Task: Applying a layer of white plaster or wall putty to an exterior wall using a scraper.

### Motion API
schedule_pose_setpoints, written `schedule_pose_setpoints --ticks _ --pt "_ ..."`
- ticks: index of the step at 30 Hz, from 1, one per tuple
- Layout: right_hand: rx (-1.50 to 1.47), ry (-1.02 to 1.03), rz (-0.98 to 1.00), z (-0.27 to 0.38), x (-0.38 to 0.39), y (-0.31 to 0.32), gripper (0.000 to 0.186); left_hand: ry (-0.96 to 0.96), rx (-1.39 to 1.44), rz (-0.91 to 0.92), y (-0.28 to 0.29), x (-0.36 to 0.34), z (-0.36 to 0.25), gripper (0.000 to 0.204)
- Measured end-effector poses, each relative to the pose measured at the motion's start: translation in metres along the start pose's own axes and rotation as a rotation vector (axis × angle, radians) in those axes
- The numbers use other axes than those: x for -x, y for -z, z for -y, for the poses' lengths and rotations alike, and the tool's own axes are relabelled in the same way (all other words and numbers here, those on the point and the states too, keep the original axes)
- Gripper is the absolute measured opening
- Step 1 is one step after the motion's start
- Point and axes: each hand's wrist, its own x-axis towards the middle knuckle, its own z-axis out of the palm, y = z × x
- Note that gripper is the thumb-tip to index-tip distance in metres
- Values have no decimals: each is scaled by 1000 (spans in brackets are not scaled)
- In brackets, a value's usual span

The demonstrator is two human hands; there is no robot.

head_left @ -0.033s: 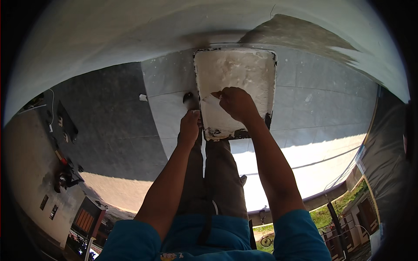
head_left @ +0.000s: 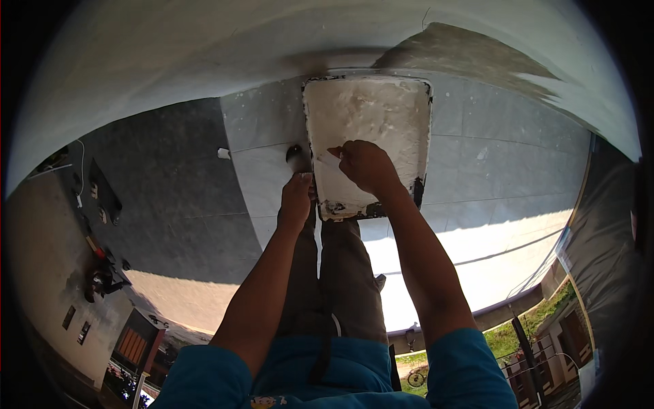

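Hands at a white-coated tray on a tiled roof edge

Tray (head_left: 371,109) first: we see a rectangular tray, its inside smeared thick with white paste or paint, lying at about twelve o'clock from our body, just below a pale curved wall (head_left: 204,54). Its near rim is dark and stained.

Our right hand (head_left: 364,167) sits over the lower left part of the tray's inside, fingers curled shut around a small flat tool (head_left: 329,161) whose pale blade juts toward nine o'clock. We cannot tell what kind of tool it is; only a short piece shows past the fingers.

Our left hand (head_left: 296,198) is at the tray's near left corner, at about eleven o'clock, fingers bent and closed on the rim there. Whether it grips or merely presses we cannot tell.

Below both forearms run our legs in dark trousers (head_left: 347,273), with blue sleeves at the lower edge. The surface under the tray is grey tiled floor (head_left: 504,170), part shaded and part in bright sun toward four o'clock. A small white object (head_left: 224,153) lies on the tiles at ten o'clock from the tray, well apart from it. Far below, at five o'clock, green ground and a fence show.
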Motion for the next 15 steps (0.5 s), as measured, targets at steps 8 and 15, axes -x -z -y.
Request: schedule_pose_setpoints --ticks 8,15 --pt "-178 -145 -324 -16 -18 32 18 13 -8 -4 0 -5 4 27" --pt "-48 -17 -57 -15 6 -4 16 12 -16 -11 1 -5 5 27"
